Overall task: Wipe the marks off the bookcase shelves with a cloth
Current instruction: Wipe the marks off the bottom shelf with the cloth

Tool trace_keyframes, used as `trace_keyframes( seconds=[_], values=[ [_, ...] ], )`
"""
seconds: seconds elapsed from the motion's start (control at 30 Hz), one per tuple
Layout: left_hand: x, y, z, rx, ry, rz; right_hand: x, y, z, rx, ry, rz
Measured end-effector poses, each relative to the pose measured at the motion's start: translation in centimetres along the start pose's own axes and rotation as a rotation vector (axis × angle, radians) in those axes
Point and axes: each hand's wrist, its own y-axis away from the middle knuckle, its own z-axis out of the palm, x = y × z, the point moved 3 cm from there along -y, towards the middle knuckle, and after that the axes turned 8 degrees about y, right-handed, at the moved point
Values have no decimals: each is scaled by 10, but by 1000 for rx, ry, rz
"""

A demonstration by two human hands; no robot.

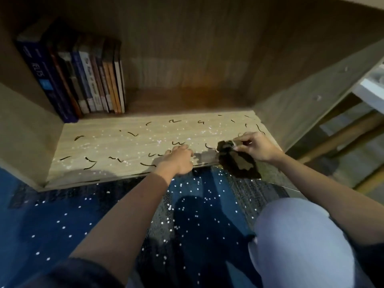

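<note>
At the front right edge of the bookcase's lowest shelf [124,146]:

Item 1, cloth [239,163]. A small, dark brown to black rag with a lighter tan patch in its middle. It is crumpled at the top, where it lies on the shelf, and its lower part hangs over the front lip towards the floor.

Item 2, right hand [256,146]. It pinches the bunched top of the cloth between thumb and fingertips, with the knuckles raised and the wrist off the board. The bare forearm runs back to the lower right.

Item 3, left hand [176,161]. It lies palm down on the shelf's front edge, near the cloth but apart from it. The fingers are loosely bent with the tips on the wood, and it grasps nothing.

Item 4, marks [133,134]. Short black squiggles and hooks are scattered over the pale wood-grain board from the left corner to the right wall, and some lie just beside both hands. Small white specks [209,132] dot the same surface.

Item 5, books [83,80]. A row stands upright against the left wall at the back of the shelf, the outermost with a dark blue spine.

Item 6, surroundings. Brown side and back panels of the bookcase [301,96] enclose the shelf. Blue carpet [62,225] sprinkled with white specks lies below. 1 knee [301,246] in pale grey cloth shows at the lower right. Wooden legs [342,132] of other furniture stand beyond the right panel.
</note>
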Motion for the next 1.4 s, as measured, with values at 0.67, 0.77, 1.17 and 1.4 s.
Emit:
trace_keyframes(
  seconds=[0.67, 0.77, 1.17, 1.4],
  values=[
    [108, -138, 127, 80, -5, -158, 231, 0, 55, -227, -1627, 575],
    [115, -147, 122, 91, -34, -207, 243, -23, 35, -290, -1268, 410],
    [109, -164, 130, 127, -194, -225, 255, -132, 32, 43, 91, 56],
    [92, -176, 124, 157, -221, -246, 207, -72, 79, -25, 57, -104]
  ],
)
